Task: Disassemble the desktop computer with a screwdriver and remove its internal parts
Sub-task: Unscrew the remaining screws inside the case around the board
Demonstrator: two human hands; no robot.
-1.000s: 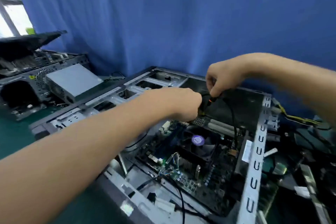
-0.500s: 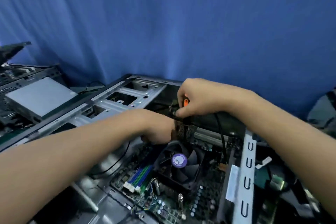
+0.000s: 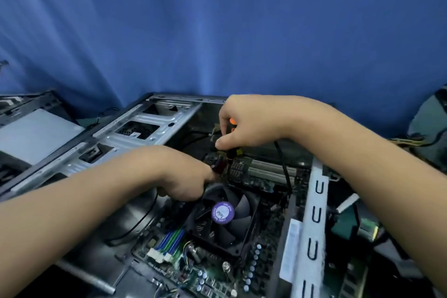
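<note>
Nearest to the camera, the motherboard lies flat inside the open desktop computer case, with blue and green memory slots at its near left and a row of small capacitors to the right of them. Just behind these sits the black CPU cooler fan, which has a purple round sticker on its hub. The left hand comes in from the lower left, palm down, over the far left corner of the fan; its fingers are curled and the fingertip touches a small dark red part at the board, but I cannot tell whether it really pinches it. A thin black cable runs under this wrist. Slightly farther, the right hand reaches in from the right with the wrist bent downward, and its fingers are closed around the screwdriver, whose orange and black handle shows between them; the tool stands nearly upright, its tip hidden near the board. Beside it are pale expansion slots and the grey slotted rear bracket. Behind the case hangs a blue curtain, and a grey flat box lies at the far left.
</note>
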